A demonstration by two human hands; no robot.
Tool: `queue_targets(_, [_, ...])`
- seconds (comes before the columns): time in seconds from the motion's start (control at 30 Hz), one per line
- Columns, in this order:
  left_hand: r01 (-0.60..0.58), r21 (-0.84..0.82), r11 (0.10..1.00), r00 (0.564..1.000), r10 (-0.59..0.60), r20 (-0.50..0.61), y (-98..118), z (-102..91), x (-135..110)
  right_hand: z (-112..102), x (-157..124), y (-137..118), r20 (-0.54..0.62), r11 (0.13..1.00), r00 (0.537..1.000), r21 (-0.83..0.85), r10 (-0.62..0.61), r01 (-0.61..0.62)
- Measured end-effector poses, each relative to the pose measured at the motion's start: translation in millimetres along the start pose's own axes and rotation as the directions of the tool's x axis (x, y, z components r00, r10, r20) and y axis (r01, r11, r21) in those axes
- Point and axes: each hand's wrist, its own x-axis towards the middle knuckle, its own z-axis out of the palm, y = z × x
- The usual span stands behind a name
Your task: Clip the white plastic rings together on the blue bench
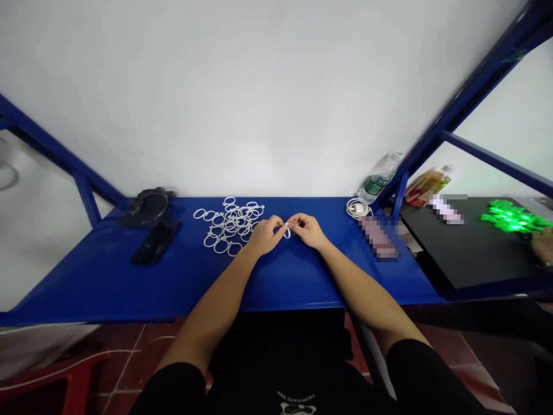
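Observation:
Between my two hands, above the blue tabletop (285, 282), is a small white ring (287, 233). The fingertips of my left hand (265, 235) pinch it from one side. From the other side, the thumb and fingers of my right hand (309, 230) close on its top. Just left of my left hand lies a loose pile of white rings (231, 225), several of them overlapping, each with a small tab or clasp. What my fingertips cover on the held ring is too small to make out.
At the left lie a black phone (156, 242) and a black cap-like item (149, 206). To the right are a coiled white cable with charger (358, 208), a water bottle (380, 178) and a blurred-out flat object (380, 237). Another person's hand (543, 245) is near glowing green items (514, 218).

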Motion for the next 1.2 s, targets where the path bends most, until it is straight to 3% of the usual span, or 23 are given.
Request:
queue_targets(0.37, [-0.058,0.004,0.998,0.998,0.058,0.019,1,0.9,2,1,4,0,0.063,0.996,0.998,0.084,0.016,-0.021])
queue_targets(0.57, [-0.056,0.012,0.998,0.996,0.057,-0.071,-4,6.5,3,6,4,5,0.059,0.988,0.998,0.152,-0.007,-0.002])
queue_targets(0.67, [-0.038,0.05,0.998,0.996,0.042,-0.078,-7,6.6,5,1,3,6,0.002,0.999,0.999,0.023,-0.047,0.047])
queue_targets(0.73, [-0.004,0.119,0.993,0.995,0.016,-0.099,-11,3.9,7,-9,3,5,-0.091,0.976,0.987,-0.19,-0.129,0.11])
queue_targets(0.87, [0.141,0.324,0.936,0.987,-0.105,-0.125,-25,-4.7,9,-34,4,2,-0.143,0.754,0.952,-0.646,-0.271,0.117])
queue_targets(0.93, [0.208,0.396,0.894,0.977,-0.168,-0.134,-33,-8.3,10,-41,5,2,-0.183,0.696,0.945,-0.715,-0.272,0.062])
queue_targets(1.0, [0.261,0.438,0.86,0.965,-0.227,-0.13,-41,-10.4,11,-41,5,2,-0.2,0.699,0.943,-0.714,-0.264,0.044])
queue_targets(1.2, [0.345,0.469,0.813,0.938,-0.32,-0.135,-59,-12.3,14,-27,3,1,-0.012,0.672,0.988,-0.734,-0.155,0.096])
